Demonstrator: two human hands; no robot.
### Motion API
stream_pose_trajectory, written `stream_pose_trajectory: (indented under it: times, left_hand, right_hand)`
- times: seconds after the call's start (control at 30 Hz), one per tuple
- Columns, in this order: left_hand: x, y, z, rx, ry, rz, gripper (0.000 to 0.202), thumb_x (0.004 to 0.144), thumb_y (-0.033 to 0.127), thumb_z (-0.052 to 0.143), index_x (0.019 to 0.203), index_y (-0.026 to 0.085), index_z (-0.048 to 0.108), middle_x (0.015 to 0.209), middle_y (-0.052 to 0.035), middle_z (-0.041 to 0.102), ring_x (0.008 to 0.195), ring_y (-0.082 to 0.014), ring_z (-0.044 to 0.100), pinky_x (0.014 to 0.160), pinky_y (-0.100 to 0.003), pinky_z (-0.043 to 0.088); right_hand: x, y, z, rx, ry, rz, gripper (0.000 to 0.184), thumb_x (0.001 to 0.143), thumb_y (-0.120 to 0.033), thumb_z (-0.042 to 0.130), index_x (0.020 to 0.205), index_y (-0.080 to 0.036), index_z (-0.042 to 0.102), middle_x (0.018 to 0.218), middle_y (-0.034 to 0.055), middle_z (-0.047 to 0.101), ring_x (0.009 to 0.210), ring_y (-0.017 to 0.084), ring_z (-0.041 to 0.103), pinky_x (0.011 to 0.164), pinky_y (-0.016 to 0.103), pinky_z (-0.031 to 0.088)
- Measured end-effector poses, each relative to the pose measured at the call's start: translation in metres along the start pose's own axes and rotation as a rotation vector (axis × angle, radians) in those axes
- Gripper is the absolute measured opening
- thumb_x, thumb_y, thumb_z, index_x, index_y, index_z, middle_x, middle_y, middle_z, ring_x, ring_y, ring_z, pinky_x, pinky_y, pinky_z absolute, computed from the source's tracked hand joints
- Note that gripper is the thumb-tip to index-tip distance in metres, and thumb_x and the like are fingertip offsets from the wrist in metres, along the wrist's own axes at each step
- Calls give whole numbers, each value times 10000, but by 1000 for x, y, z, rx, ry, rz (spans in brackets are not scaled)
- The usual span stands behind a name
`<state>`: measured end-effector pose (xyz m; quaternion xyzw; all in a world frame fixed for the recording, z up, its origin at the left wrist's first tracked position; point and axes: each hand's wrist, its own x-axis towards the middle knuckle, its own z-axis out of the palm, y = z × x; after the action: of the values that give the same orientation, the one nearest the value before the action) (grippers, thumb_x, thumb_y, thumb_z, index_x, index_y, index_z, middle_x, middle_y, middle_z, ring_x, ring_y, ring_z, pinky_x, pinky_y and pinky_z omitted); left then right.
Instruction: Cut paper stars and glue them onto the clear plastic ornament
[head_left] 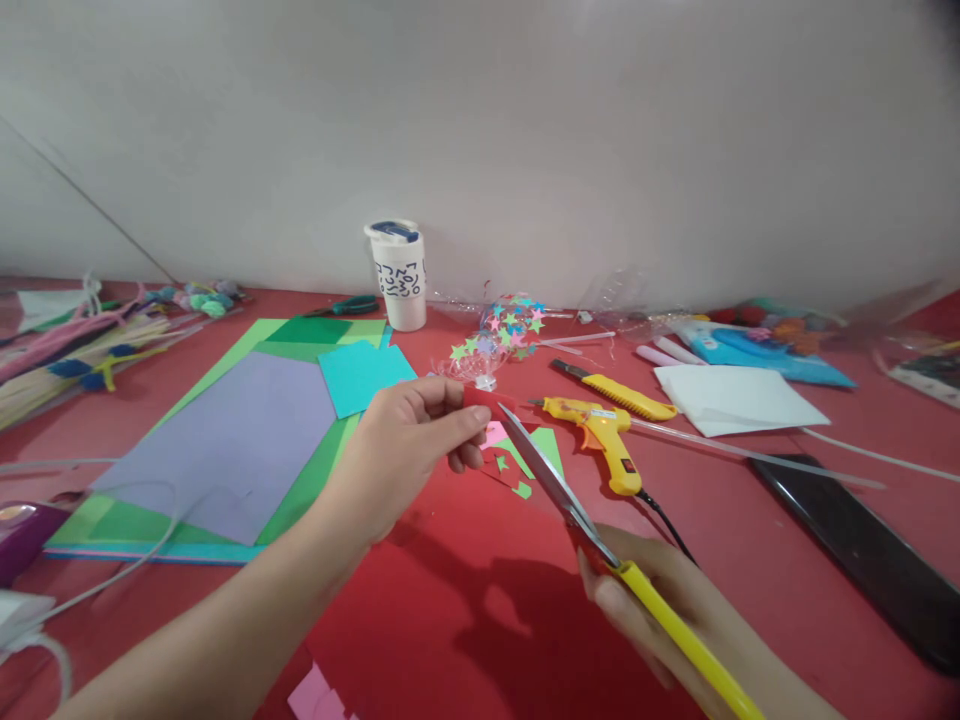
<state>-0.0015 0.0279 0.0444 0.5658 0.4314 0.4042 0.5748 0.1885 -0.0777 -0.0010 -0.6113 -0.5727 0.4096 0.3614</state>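
Observation:
My left hand (420,445) is closed, pinching a small piece of red paper (487,400) between thumb and fingers. Scissors with yellow handles (660,610) are gripped in my right hand (637,590). Their blades (544,470) point up and left, the tips close to the red paper; I cannot tell whether they touch it. Under both hands lies a large red sheet (450,600). Green paper scraps (523,490) and a pink scrap (493,434) lie just beyond the blades.
A yellow glue gun (592,430) and a yellow utility knife (630,395) lie to the right, with a black phone (862,550) farther over. Coloured sheets (232,440) are stacked at left. A white cup (405,285) stands behind, near star decorations (510,325).

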Motion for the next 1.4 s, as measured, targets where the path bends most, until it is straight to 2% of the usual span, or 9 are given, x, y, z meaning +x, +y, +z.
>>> stream_pose_trajectory:
  times: [0.13,0.23,0.33,0.47,0.67,0.87,1.03,1.23,1.4]
  left_hand:
    - [0,-2,1,-122,-54,-54,141,786,223,618,663,160,648,576,9,613,521,-86,556,528,-211,421]
    - [-1,-4,4,-226,-92,-101,152,776,219,631,638,156,638,594,9,620,524,-86,567,524,-208,426]
    - [-1,-5,6,-285,-75,-87,137,776,209,636,648,159,640,598,17,620,525,-77,564,524,-196,431]
    - [-1,-5,6,-271,-55,-49,155,789,222,631,648,158,640,605,22,616,519,-64,557,516,-180,431]
    - [-2,-3,7,-127,-20,3,133,800,222,621,683,161,642,557,32,601,510,-64,560,523,-175,436]
    - [-2,-3,7,-225,-60,-57,147,787,212,638,654,147,627,562,25,609,505,-57,561,506,-160,436]
    - [-2,-5,6,-364,-66,-91,151,791,202,640,653,143,623,607,27,617,519,-46,567,504,-144,436]
    - [-2,-4,7,-210,-20,19,131,792,192,630,668,150,627,574,38,593,513,-49,559,515,-153,439]
    - [-3,-3,8,-163,-13,19,128,784,193,628,665,150,613,561,49,585,497,-46,559,511,-158,436]
  right_hand:
    - [3,10,2,53,-119,49,530,779,-740,425,622,-237,379,475,-82,327,345,75,280,328,227,209]
    - [6,16,3,74,-170,52,545,772,-754,418,619,-241,316,448,-99,301,320,53,242,323,226,163]
    - [6,18,4,76,-165,41,559,760,-768,416,610,-241,305,457,-95,311,320,50,250,315,226,163]
    - [3,13,3,63,-141,32,542,777,-746,420,615,-231,370,454,-88,328,324,60,266,328,231,180]
    - [-3,1,3,-42,12,-8,527,787,-724,423,610,-228,426,555,-31,404,493,140,425,444,245,356]
    - [-3,4,3,1,-23,-36,539,795,-729,404,617,-223,464,576,-22,439,429,112,382,385,241,329]
    - [-4,-2,4,-18,24,-28,550,798,-731,404,617,-215,467,566,-31,426,453,113,382,426,245,351]
    - [-3,-2,4,-21,-12,8,567,770,-764,403,607,-222,441,561,-30,428,465,126,409,426,250,343]
    - [-1,2,3,-4,-47,-1,582,751,-783,401,600,-222,435,542,-36,424,421,110,375,398,248,310]
